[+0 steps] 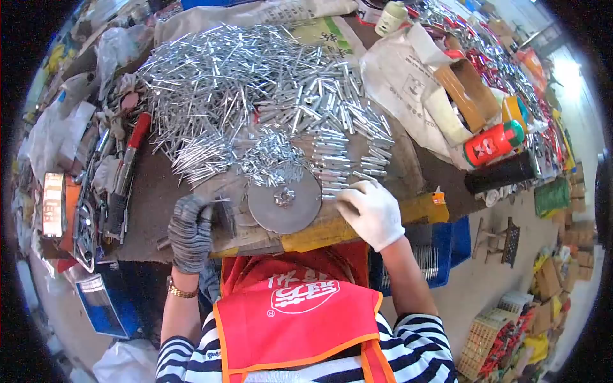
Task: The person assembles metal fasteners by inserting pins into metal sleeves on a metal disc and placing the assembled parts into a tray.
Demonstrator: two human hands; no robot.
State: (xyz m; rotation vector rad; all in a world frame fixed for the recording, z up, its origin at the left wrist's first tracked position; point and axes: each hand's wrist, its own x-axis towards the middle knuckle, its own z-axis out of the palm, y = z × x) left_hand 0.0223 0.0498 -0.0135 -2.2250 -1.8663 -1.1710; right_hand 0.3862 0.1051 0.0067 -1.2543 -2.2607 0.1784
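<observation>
My left hand [191, 231], in a dark grey ribbed glove, is closed at the table's front edge, its fingertips beside a small metal piece [221, 200]; what it grips is too small to tell. My right hand [373, 213], in a white glove, has its fingers pressed together at the near end of a row of metal tubes [330, 159]; its fingertips hide what they grip. Between the hands lies a round grey disc [284, 214] with small metal parts [284, 197] on it. Behind the disc are a pile of small parts [271, 153] and thin pins [203, 156].
A large heap of metal rods [223, 76] covers the table's back. On the left lie a red-handled tool [138, 131] and a phone-like object [53, 204]. A red and green can [493, 144], a black cylinder [501, 172] and an open cardboard box [468, 92] are on the right.
</observation>
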